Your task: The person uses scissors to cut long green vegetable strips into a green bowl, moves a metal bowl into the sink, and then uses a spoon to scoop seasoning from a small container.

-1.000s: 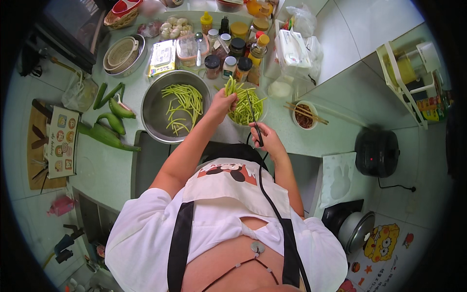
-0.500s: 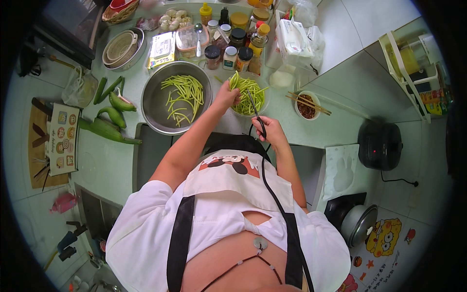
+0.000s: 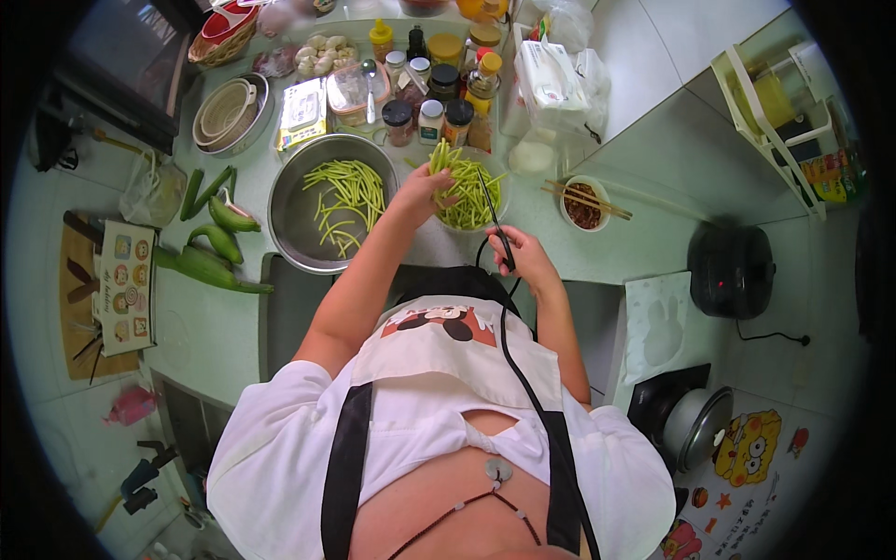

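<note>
My left hand has its fingers around a small bunch of green beans, held over the left side of a clear bowl. Cut green beans fill much of that bowl. At its near right, my right hand grips dark-handled scissors. Their narrow blades point up and away over the beans, and I cannot tell whether the blades are apart. Left of my left hand stands a wide steel bowl with more long green beans lying loosely in it.
Spice jars and bottles crowd behind the bowls. Chopsticks rest across a small cup on the right. Green gourds lie at left, near a nested colander. A tissue pack stands at back right.
The whole view has shifted slightly. My left hand sits a little further left with its bunch of beans, its fingers somewhat looser. The right hand keeps the scissors in nearly the same place.
</note>
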`<state>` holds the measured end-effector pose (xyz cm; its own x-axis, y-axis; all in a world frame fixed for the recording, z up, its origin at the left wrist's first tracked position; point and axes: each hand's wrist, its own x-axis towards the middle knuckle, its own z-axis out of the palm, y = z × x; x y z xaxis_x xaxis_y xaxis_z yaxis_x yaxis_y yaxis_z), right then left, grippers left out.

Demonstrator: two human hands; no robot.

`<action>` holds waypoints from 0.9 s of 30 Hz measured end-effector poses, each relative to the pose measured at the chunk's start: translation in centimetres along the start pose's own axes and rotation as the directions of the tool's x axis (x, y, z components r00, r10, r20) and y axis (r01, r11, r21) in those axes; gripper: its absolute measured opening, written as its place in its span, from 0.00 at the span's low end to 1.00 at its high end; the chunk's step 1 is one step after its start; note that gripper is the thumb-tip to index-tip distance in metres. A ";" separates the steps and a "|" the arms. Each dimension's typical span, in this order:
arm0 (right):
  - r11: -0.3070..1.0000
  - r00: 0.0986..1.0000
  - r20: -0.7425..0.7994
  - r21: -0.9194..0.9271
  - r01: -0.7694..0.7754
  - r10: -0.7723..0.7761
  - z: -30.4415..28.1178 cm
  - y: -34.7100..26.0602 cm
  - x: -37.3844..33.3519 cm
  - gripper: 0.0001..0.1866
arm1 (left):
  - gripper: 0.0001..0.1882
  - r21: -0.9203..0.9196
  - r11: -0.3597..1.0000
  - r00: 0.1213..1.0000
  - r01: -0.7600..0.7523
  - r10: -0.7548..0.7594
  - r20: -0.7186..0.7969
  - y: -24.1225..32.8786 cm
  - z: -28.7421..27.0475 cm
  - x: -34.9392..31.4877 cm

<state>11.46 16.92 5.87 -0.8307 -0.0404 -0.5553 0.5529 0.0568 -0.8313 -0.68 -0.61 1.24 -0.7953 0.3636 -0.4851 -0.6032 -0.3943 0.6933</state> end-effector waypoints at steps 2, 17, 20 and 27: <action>0.999 1.000 0.002 0.043 -0.015 0.015 -0.1 0.3 0.4 0.13 | 0.10 -0.033 0.999 0.999 0.026 -0.027 -0.028 0.2 -0.3 -0.1; 0.988 0.980 0.130 -0.038 -0.150 0.154 0.6 0.2 1.8 0.15 | 0.08 -0.060 0.998 1.000 -0.008 0.009 0.017 -1.2 -2.0 1.0; 0.991 0.985 0.111 0.024 -0.133 0.130 1.0 0.6 2.6 0.16 | 0.08 -0.044 0.999 0.998 0.023 -0.020 0.057 -0.8 -1.2 0.1; 0.993 0.995 0.077 0.101 -0.068 0.061 1.0 2.1 3.7 0.10 | 0.09 0.134 0.988 0.997 0.077 -0.072 -0.042 -0.1 0.0 -0.7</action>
<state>9.64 15.89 2.04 -0.7882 -0.1136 -0.6049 0.6121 -0.0419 -0.7897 -0.03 -0.82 1.55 -0.7517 0.3556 -0.5555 -0.6489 -0.2482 0.7192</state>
